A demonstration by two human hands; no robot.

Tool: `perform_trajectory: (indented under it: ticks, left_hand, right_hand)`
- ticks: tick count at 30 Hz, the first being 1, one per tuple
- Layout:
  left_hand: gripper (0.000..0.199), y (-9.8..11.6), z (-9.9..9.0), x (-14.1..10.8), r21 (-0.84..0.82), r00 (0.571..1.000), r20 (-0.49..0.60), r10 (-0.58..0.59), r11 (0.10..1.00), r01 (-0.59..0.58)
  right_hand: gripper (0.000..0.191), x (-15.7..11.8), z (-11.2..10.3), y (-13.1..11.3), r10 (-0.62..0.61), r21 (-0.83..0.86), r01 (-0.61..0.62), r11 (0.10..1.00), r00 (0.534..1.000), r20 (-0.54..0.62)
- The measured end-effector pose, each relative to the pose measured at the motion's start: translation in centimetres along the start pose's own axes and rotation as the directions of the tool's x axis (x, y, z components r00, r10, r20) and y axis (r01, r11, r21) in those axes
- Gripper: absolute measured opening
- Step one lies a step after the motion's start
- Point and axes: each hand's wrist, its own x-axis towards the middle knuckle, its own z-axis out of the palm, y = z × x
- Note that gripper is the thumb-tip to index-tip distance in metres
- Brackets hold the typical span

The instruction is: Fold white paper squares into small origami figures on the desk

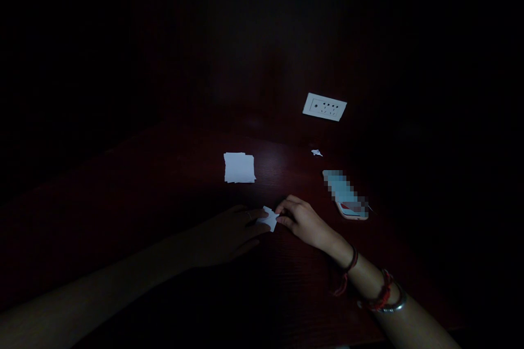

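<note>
In the dim head view, a small piece of folded white paper (268,221) lies on the dark red table between my hands. My left hand (237,233), in shadow and wearing a ring, rests with outstretched, spread fingers at the paper's left side, fingertips on it. From the right, my right hand (301,219) pinches the paper's right edge between thumb and fingers. Just beyond them sits an uneven stack of white paper sheets (239,168). Red cords and a silver bangle circle my right wrist and forearm.
A phone (346,196) with a blurred screen lies right of my right hand. Behind it is a small scrap of white paper (316,152). A white socket panel (325,107) is set in the back wall. The surroundings are very dark.
</note>
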Motion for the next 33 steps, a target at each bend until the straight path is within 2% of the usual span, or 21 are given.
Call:
perform_trajectory:
  ticks: [5,8,11,15,22,26,33]
  left_hand:
    - [0.037,-0.5,0.0,-0.2,-0.049,1.000,0.016,0.021,0.999,-0.020]
    - [0.039,-1.0,0.6,-0.3,-0.092,0.999,-0.030,0.033,0.995,-0.035]
    - [0.040,-1.4,1.2,-0.4,-0.129,0.996,-0.085,0.003,0.992,-0.014]
    - [0.043,-1.5,1.5,-0.4,-0.172,0.995,-0.085,-0.058,0.984,0.043]
    - [0.024,-1.8,2.2,0.6,-0.241,0.979,-0.138,-0.153,0.964,0.116]
    - [0.019,-2.0,2.6,1.0,-0.292,0.967,-0.166,-0.193,0.946,0.139]
    - [0.019,-1.9,2.0,1.2,-0.335,0.965,-0.192,-0.179,0.936,0.107]
  right_hand:
    - [0.008,-0.1,0.0,0.1,-0.018,0.004,0.018,1.000,1.000,0.010]
    - [0.011,-0.1,0.1,0.1,-0.018,0.003,0.018,1.000,1.000,0.001]
    - [0.008,-0.1,0.1,0.1,-0.030,0.001,0.030,1.000,0.999,0.009]
    - [0.008,-0.1,0.1,0.2,-0.028,-0.001,0.028,1.000,1.000,0.007]
    - [0.006,-0.1,0.0,0.3,-0.032,0.007,0.032,0.999,0.999,0.011]
    - [0.011,-0.1,0.0,0.2,-0.044,0.018,0.044,0.999,0.999,0.002]
    - [0.013,-0.1,-0.1,0.2,-0.060,0.054,0.058,0.997,0.998,0.031]
